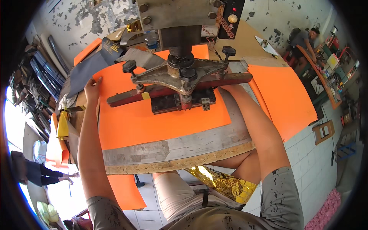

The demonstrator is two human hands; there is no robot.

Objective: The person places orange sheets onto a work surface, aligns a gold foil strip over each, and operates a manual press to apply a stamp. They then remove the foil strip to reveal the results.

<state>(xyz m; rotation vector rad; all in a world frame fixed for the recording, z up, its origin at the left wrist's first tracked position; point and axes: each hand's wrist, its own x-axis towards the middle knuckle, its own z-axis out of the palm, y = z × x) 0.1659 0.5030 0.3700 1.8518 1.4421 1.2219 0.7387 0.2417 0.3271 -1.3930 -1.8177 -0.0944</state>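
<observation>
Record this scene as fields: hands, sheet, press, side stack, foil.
left hand: at the left edge of the orange sheet
right hand: mostly hidden behind the press bar
sheet: lying on a grey board
press: above the sheet
side stack: orange sheets, right of the press
gold foil: near the thighs

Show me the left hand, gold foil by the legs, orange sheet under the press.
Left hand (92,90): head view, its back.
Gold foil (227,184): head view, creased middle.
Orange sheet (163,124): head view, lower middle.
</observation>
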